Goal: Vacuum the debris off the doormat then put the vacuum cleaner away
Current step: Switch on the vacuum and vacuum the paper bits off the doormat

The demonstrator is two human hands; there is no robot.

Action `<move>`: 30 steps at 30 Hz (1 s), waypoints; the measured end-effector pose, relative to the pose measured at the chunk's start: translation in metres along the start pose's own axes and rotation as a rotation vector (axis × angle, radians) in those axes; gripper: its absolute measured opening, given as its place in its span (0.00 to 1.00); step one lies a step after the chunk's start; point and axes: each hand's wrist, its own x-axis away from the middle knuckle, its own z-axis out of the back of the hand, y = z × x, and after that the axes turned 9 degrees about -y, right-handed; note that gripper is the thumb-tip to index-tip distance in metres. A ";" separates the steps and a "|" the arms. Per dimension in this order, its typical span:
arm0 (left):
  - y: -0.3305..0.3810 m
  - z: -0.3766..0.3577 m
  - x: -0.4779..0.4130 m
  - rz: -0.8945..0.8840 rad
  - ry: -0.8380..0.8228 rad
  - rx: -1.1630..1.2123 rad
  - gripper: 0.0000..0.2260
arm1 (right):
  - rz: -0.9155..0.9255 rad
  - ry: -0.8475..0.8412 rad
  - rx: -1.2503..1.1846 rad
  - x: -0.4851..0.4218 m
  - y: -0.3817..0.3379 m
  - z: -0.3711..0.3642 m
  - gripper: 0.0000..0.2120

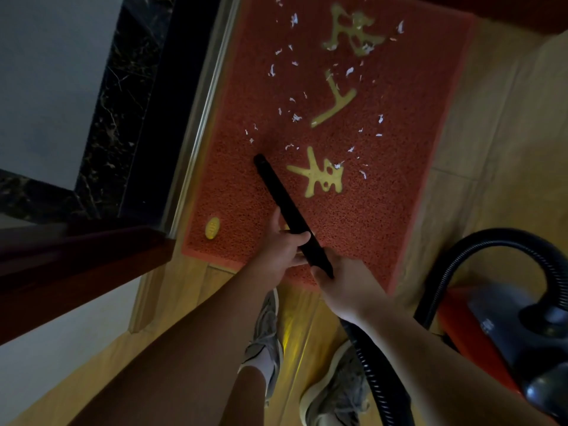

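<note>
Here the black crevice nozzle (282, 198) lies low and slanted over the near left part of the red doormat (384, 229). Its tip points toward the white paper scraps (295, 117) strewn over the mat's middle and far end, among the yellow characters (319, 176). The nearest scraps sit just beyond the tip; whether the tip touches the pile cannot be told.

Both hands hold the tube. The left hand (281, 249) has its grip curled round the nozzle's midsection, thumb laid across the top. The right hand (347, 287) wraps its grip round the rear end, where the nozzle meets the ribbed black hose (379, 376). The hose drops past the sneakers (338, 395) and arcs over to the red canister vacuum cleaner (491, 330), which stands on the wooden floor (498, 133) just beside the mat's near right corner.

The nozzle looks like stiff, light plastic, so this two-point hold should suit it: the rear hand steers, the forward hand presses. The scraps seem featherlight and may snag in the coarse looped pile, which would call for slow passes. The mat itself appears flexible and could lift under suction. The hose looks springy and likely to tug back. The canister is probably the heavy piece, best carried by its body rather than dragged by the hose.
</note>
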 end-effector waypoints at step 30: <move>0.048 0.020 -0.024 -0.030 -0.030 0.006 0.38 | 0.041 0.064 0.014 -0.042 -0.034 0.016 0.10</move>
